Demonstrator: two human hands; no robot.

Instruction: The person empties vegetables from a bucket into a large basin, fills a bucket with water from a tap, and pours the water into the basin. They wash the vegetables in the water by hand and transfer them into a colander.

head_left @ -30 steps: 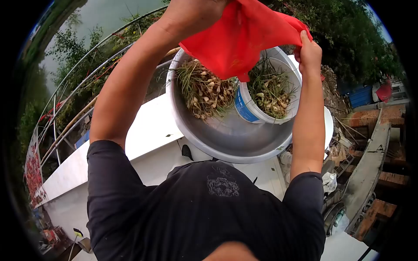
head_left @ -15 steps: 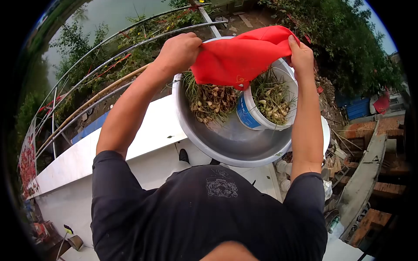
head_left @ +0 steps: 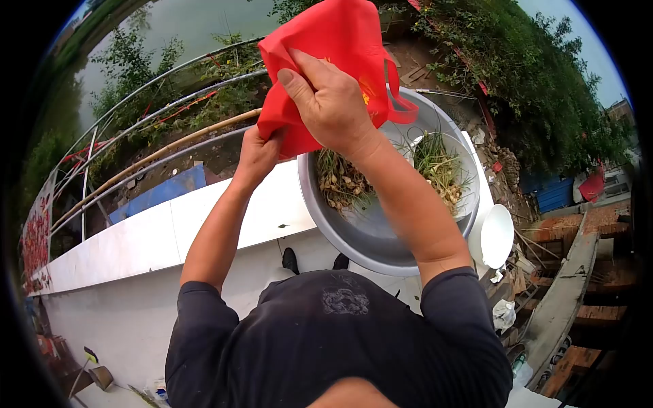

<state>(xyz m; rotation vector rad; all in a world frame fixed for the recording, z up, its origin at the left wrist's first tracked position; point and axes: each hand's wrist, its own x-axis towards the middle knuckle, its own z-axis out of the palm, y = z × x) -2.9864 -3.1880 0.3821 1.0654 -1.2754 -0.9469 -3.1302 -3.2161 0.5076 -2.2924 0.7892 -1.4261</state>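
Both my hands hold a red cloth bag (head_left: 320,41) up over the left rim of a large metal basin (head_left: 371,241). My right hand (head_left: 330,102) grips the bag's front, its forearm crossing over the basin. My left hand (head_left: 257,153) clutches the bag's lower left corner from beneath. Inside the basin lies a pile of rooted bulb plants (head_left: 340,185). More of these plants (head_left: 439,166) fill a white bucket (head_left: 471,197) standing in the basin, partly hidden by my right arm.
The basin rests on a white ledge (head_left: 136,245). A white round lid or bowl (head_left: 496,234) lies right of it. Metal railings (head_left: 136,102) and a blue panel (head_left: 163,190) run beyond the ledge, with bushes and water behind. Wooden planks (head_left: 571,292) lie at the right.
My right hand has crossed from the bag's right edge to its left, bunching the bag together. The bag has lifted off the basin toward the left, uncovering the plants.
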